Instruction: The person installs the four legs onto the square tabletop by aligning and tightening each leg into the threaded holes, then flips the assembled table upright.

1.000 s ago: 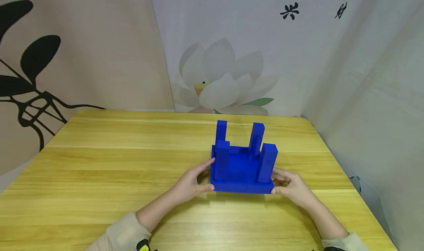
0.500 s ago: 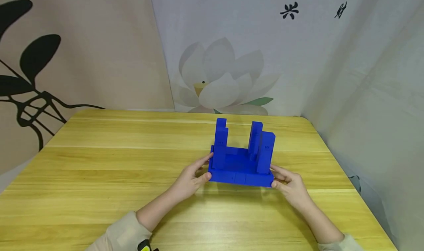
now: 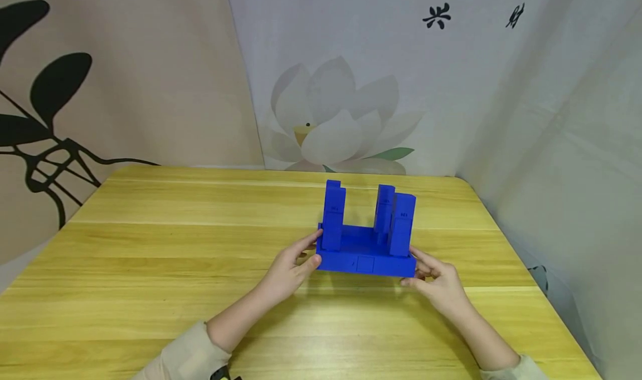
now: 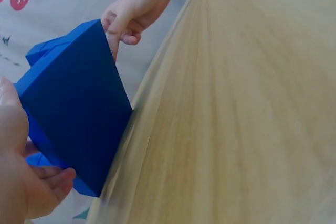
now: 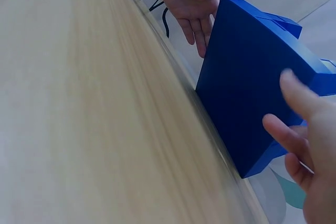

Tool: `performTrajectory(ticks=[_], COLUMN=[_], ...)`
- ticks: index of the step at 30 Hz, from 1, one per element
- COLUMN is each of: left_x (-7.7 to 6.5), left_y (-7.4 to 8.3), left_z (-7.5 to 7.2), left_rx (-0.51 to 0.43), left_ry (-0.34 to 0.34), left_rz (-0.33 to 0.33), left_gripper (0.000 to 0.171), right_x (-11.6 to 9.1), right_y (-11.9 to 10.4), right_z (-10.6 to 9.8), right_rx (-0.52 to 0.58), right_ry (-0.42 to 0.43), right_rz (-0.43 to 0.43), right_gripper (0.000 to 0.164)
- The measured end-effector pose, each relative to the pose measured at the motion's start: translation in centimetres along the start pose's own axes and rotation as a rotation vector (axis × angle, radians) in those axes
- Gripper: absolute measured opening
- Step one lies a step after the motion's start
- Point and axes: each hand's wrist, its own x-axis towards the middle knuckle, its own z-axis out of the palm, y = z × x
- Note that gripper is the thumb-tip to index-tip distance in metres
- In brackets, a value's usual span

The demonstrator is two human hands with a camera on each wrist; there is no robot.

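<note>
A blue square tray-like piece (image 3: 342, 261) with a low rim has several upright rectangular blue posts (image 3: 401, 229) at its corners. It is tilted: its front side is raised, and in the wrist views its flat underside (image 4: 79, 103) shows while the far edge stays right at the tabletop. My left hand (image 3: 287, 269) holds its left side, thumb at the front corner and fingers along the side wall. Opposite, my right hand (image 3: 443, 288) holds the right side, its thumb (image 5: 296, 90) against the underside. Small marks show on the posts.
The piece is over a wooden table (image 3: 175, 246). Behind it hangs a pale cloth (image 3: 190, 62) with a lotus print and dark characters; another light curtain (image 3: 567, 146) runs along the right side of the table.
Both hands have raised the front side of the blue piece, tipping it backward so more of its front wall shows. My right thumb has shifted from the front corner to beneath it.
</note>
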Motion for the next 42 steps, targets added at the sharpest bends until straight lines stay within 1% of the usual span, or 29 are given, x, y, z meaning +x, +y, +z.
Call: performTrajectory(ticks=[2,4,5,7,11,14,15,17,18,22,24,27,30,33,35,37,40,42], left_x=[0.0,-0.1,-0.1,-0.2,-0.2,-0.2,-0.2,0.0,0.1,0.5,0.6,0.8,1.0,1.2,1.3,1.4,1.7,1.9], left_y=[0.1,0.2,0.2,0.3,0.5,0.8,0.8,0.9,0.8,0.6,0.6,0.5,0.5,0.4,0.3,0.1,-0.2,-0.4], left_z=[0.0,0.0,-0.1,-0.1,-0.5,-0.7,-0.8,-0.9,-0.9,-1.1,-1.2,-1.2,-1.2,-1.2,-1.2,-1.3,-1.2,-1.2], left_rx=[0.003,0.014,0.017,0.027,0.057,0.083,0.093,0.116,0.13,0.187,0.21,0.207,0.194,0.196,0.19,0.181,0.174,0.181], left_ry=[0.005,0.002,-0.001,-0.01,-0.037,-0.061,-0.065,-0.06,-0.051,0.019,0.051,0.08,0.094,0.094,0.086,0.075,0.07,0.074], left_rz=[0.009,0.016,0.019,0.026,-0.011,-0.053,-0.05,-0.022,0.004,0.107,0.136,0.17,0.203,0.219,0.222,0.226,0.255,0.283], left_gripper=[0.054,0.056,0.057,0.061,0.071,0.077,0.078,0.076,0.072,0.053,0.049,0.047,0.046,0.046,0.045,0.044,0.042,0.041], right_x=[0.1,0.1,0.1,0.2,0.5,0.8,0.8,0.9,0.9,1.0,1.0,1.0,1.1,1.2,1.4,1.5,1.7,1.9], right_y=[0.0,0.1,0.2,0.2,-0.6,-1.8,-2.2,-2.8,-2.9,-3.2,-3.2,-3.3,-3.5,-3.3,-2.8,-1.8,-0.2,0.8], right_z=[0.2,0.4,0.5,0.7,1.0,1.1,1.2,1.2,1.2,1.2,1.2,1.3,1.4,1.3,1.3,1.1,0.9,0.9], right_rx=[0.008,0.009,-0.004,-0.067,-0.195,-0.225,-0.228,-0.233,-0.242,-0.282,-0.303,-0.317,-0.3,-0.255,-0.217,-0.182,-0.112,-0.071], right_ry=[0.023,0.049,0.065,0.095,0.15,0.179,0.185,0.192,0.196,0.206,0.216,0.232,0.241,0.225,0.204,0.174,0.144,0.135], right_rz=[0.002,-0.02,-0.044,-0.101,-0.213,-0.252,-0.257,-0.266,-0.272,-0.29,-0.293,-0.293,-0.299,-0.323,-0.332,-0.336,-0.3,-0.258], right_gripper=[0.053,0.045,0.042,0.04,0.042,0.043,0.043,0.043,0.043,0.043,0.043,0.043,0.043,0.044,0.046,0.047,0.048,0.049])
